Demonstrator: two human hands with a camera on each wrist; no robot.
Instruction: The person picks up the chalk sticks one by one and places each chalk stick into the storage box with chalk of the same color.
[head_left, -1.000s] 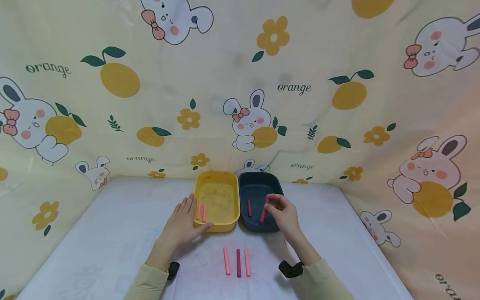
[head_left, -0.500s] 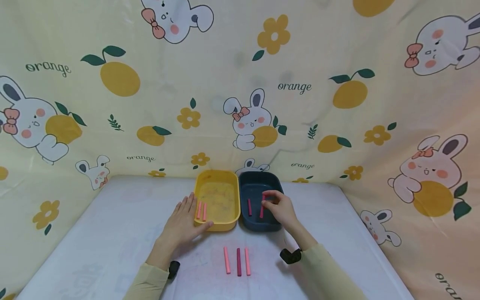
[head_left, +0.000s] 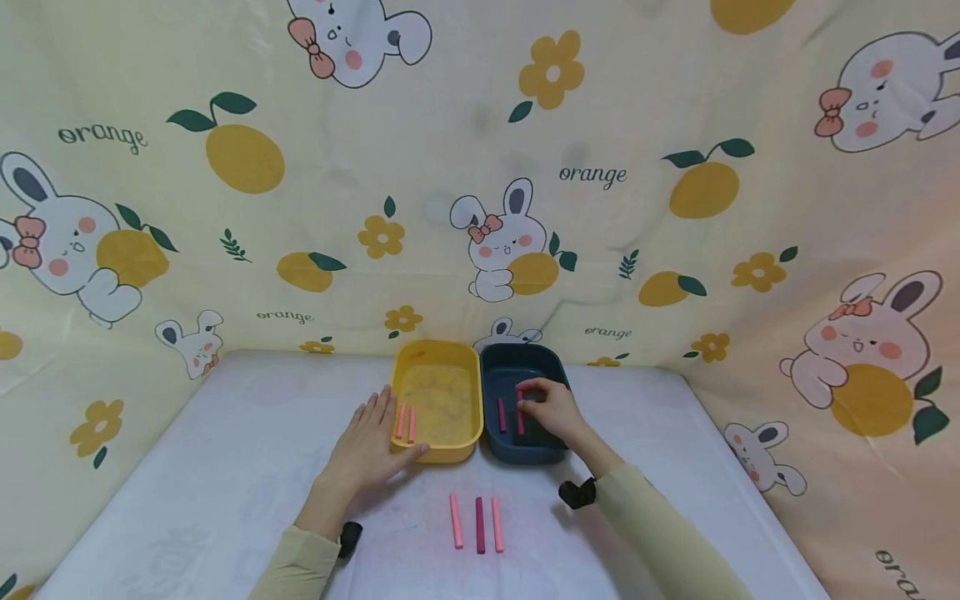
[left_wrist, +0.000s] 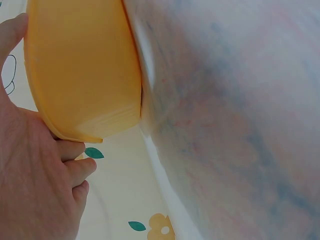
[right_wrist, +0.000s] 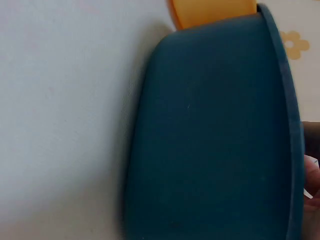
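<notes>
Right hand (head_left: 553, 407): I pinch red stick (head_left: 521, 422)
Red stick: now nearer neighbour stick (head_left: 502, 415), seemingly neater
Left hand (head_left: 364, 439): fingers straight

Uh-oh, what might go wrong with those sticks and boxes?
The red stick pinched in the right hand might slip and knock the other red stick lying in the blue box. The left hand rests against the yellow box, so a hard push might jolt the blue box beside it.
</notes>
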